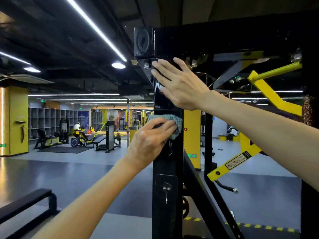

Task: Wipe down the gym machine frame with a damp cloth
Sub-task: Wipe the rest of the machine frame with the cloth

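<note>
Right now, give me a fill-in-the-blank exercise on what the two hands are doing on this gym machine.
1. The left hand holds a teal ____ against the black upright post.
2. The right hand lies flat on the post, ____ the left hand.
3. The lever arm to the right of the post is painted ____.
Missing words: cloth; above; yellow.
</note>
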The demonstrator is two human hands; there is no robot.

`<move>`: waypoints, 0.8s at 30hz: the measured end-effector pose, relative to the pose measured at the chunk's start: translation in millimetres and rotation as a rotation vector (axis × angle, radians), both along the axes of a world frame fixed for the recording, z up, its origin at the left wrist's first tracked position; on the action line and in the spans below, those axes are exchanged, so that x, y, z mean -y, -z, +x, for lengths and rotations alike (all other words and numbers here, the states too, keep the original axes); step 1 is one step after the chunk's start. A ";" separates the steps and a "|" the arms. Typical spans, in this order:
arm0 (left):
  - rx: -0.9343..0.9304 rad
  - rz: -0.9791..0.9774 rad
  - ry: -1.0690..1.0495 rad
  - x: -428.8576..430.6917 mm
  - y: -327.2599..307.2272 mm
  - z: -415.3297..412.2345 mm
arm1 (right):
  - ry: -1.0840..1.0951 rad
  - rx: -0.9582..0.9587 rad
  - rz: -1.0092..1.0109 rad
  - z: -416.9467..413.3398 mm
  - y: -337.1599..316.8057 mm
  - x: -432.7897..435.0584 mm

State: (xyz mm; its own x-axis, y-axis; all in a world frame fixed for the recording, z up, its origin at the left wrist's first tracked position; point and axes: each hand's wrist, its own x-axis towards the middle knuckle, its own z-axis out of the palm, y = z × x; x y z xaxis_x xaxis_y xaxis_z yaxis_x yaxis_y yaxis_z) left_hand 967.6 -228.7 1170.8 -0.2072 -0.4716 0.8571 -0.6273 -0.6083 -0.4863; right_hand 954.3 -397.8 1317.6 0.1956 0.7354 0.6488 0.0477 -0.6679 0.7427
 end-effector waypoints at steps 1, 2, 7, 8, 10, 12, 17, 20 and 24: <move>-0.023 0.017 0.006 -0.7 10.7 -0.5 | -0.007 -0.006 -0.001 -0.1 5.7 -2.1; -0.035 0.041 0.010 -1.9 14.9 -1.2 | -0.011 -0.014 0.000 -0.5 9.1 -3.4; -0.029 0.095 -0.010 -6.3 -29.4 -6.2 | 0.031 -0.049 -0.017 -4.2 7.2 -3.8; -0.026 0.073 -0.017 -7.0 -41.5 -7.3 | 0.027 -0.059 -0.017 -4.6 5.6 -3.2; -0.026 0.052 -0.030 -6.9 -56.3 -11.5 | -0.001 -0.093 -0.004 -5.9 1.7 -2.3; -0.025 0.038 -0.020 -5.5 -50.9 -14.5 | -0.007 -0.113 -0.007 -6.0 0.1 -1.7; -0.053 0.054 0.027 -4.2 25.6 -10.1 | 0.009 -0.044 0.059 -1.5 14.9 -7.9; -0.113 0.086 0.039 -7.5 63.1 -10.9 | -0.013 -0.017 0.113 -0.9 31.7 -14.0; -0.131 0.192 0.032 -14.1 59.2 -20.7 | 0.008 -0.004 0.098 -0.8 47.1 -15.0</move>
State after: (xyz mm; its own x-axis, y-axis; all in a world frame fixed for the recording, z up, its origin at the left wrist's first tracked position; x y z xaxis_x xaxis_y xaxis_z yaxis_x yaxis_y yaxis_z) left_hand 946.9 -214.6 1111.7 -0.1171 -0.6237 0.7729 -0.7103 -0.4913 -0.5041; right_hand 953.5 -382.8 1270.5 0.2039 0.6666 0.7169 0.0445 -0.7379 0.6734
